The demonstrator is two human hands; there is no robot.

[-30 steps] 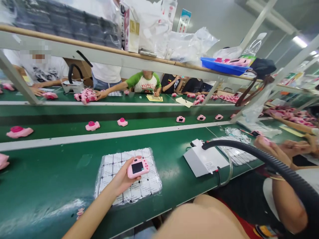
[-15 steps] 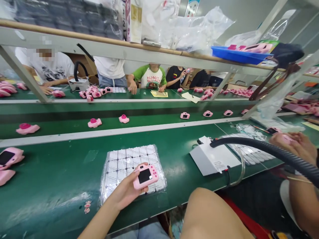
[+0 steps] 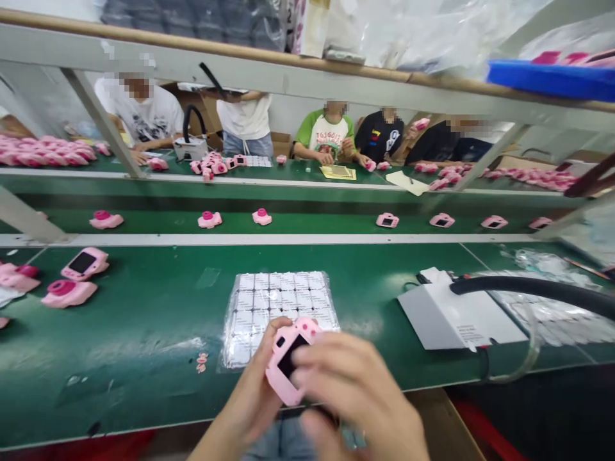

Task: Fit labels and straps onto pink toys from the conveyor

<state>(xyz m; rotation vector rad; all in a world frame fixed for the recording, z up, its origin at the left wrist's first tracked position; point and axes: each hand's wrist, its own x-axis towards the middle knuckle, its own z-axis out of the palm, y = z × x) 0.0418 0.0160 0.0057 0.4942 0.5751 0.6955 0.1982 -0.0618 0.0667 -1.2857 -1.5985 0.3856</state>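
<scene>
Pink plastic toy camera (image 3: 288,362) held tilted between both hands, dark screen showing, just above the belt's near edge. Left hand (image 3: 250,390) closed around its lower side; right hand (image 3: 355,397) gripping from the front, slightly blurred. Camera overlaps the near edge of a clear plastic-wrapped pack of white square packets (image 3: 281,307) on a green conveyor belt (image 3: 144,333). Further left, more pink toy cameras (image 3: 84,264). To the right, flat white box-like unit (image 3: 456,314) beside a black corrugated hose (image 3: 528,286).
</scene>
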